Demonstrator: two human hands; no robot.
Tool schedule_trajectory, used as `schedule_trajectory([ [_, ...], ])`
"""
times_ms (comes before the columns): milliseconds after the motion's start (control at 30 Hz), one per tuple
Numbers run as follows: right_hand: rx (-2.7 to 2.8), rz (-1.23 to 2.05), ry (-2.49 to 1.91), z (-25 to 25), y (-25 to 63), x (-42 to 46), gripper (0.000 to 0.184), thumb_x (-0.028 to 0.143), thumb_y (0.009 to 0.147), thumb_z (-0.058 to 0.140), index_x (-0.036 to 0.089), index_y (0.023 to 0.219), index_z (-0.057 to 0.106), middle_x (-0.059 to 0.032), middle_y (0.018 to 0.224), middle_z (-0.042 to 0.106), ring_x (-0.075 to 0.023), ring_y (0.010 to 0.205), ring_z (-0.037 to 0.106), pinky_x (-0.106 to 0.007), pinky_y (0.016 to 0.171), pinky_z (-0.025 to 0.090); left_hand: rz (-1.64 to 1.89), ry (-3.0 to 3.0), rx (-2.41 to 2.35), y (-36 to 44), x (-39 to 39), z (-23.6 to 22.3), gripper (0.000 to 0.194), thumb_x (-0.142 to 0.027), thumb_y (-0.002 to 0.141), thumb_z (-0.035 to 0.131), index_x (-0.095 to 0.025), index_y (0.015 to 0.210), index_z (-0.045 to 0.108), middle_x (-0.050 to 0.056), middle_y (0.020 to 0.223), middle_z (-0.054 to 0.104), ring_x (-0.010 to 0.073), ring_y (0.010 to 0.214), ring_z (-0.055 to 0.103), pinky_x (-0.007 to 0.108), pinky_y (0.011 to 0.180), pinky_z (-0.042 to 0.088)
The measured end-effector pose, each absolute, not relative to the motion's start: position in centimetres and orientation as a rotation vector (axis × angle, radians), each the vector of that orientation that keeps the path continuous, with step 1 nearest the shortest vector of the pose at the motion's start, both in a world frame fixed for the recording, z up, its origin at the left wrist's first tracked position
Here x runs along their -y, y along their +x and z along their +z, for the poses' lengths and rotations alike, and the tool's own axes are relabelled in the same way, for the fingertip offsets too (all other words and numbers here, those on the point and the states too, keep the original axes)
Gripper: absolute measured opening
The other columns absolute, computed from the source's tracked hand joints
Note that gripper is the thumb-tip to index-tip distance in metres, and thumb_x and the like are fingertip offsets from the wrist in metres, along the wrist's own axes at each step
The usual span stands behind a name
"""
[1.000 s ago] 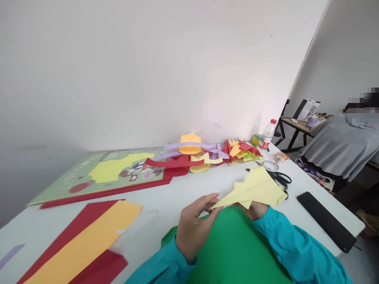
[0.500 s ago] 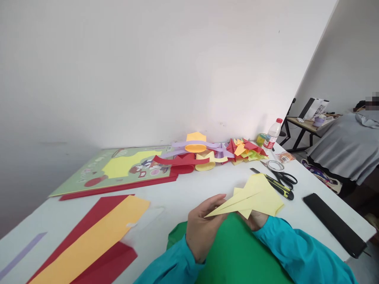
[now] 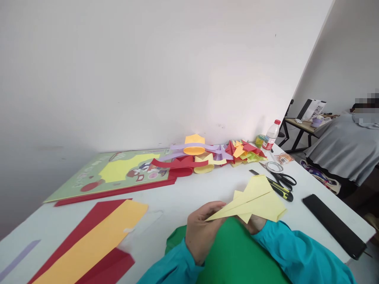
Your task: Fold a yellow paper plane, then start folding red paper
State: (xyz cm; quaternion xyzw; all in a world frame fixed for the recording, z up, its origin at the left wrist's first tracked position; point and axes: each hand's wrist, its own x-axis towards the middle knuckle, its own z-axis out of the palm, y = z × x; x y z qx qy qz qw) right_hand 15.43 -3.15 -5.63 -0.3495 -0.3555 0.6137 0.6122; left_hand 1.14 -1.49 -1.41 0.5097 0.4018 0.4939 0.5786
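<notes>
A yellow paper plane is up in two hands, low and right of the middle of the frame, nose pointing down-left. The left hand curls its bent fingers around the nose, nearly closed. The right hand is under the plane, mostly hidden, so I can't tell how open it is.

Head-worn view, facing forward and slightly down, white table close below, pale wall beyond
</notes>
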Motion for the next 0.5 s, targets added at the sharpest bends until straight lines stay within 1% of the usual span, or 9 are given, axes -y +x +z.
schedule_trajectory([
  [100, 0.802, 1.424, -0.806, -5.8, 16.2, 2.6, 0.043, 0.042, 0.049, 0.08, 0.02, 0.083, 0.067, -0.0057, 0.08, 0.07, -0.0276, 0.085, 0.064, -0.039, 0.076, 0.05, 1.202, 1.111, -0.936, 1.1, 1.3, -1.1, 0.024, -0.022, 0.046, 0.076, -0.017, 0.069, 0.068, 0.0, 0.057, 0.068, 0.0187, 0.054, 0.065, 0.025, 0.051, 0.055],
  [200, 0.802, 1.376, -0.793, -5.5, 17.2, 1.9, 0.044, 0.039, 0.047, 0.081, 0.021, 0.083, 0.066, -0.0045, 0.08, 0.07, -0.0245, 0.082, 0.064, -0.036, 0.076, 0.051, 1.262, 1.089, -0.933, 1.0, 1.0, -0.7, 0.023, -0.022, 0.048, 0.076, -0.016, 0.069, 0.068, 0.0, 0.057, 0.067, 0.0174, 0.054, 0.065, 0.023, 0.049, 0.055],
  [367, 0.751, 1.329, -0.728, -5.4, 17.8, 1.3, 0.038, 0.033, 0.049, 0.082, 0.024, 0.083, 0.065, -0.0018, 0.084, 0.069, -0.0223, 0.089, 0.062, -0.032, 0.076, 0.051, 1.333, 1.156, -0.92, 0.7, 0.7, -0.6, 0.021, -0.022, 0.051, 0.075, -0.016, 0.07, 0.067, 0.001, 0.062, 0.069, 0.0182, 0.06, 0.066, 0.024, 0.055, 0.057],
  [500, 0.725, 1.347, -0.729, -6.2, 18.2, 1.2, 0.038, 0.029, 0.051, 0.081, 0.025, 0.085, 0.065, -0.0018, 0.087, 0.069, -0.0225, 0.088, 0.062, -0.033, 0.075, 0.052, 1.345, 1.191, -0.91, 0.6, 0.5, -0.7, 0.021, -0.023, 0.054, 0.075, -0.016, 0.072, 0.068, 0.002, 0.064, 0.069, 0.0181, 0.061, 0.066, 0.025, 0.054, 0.057],
])
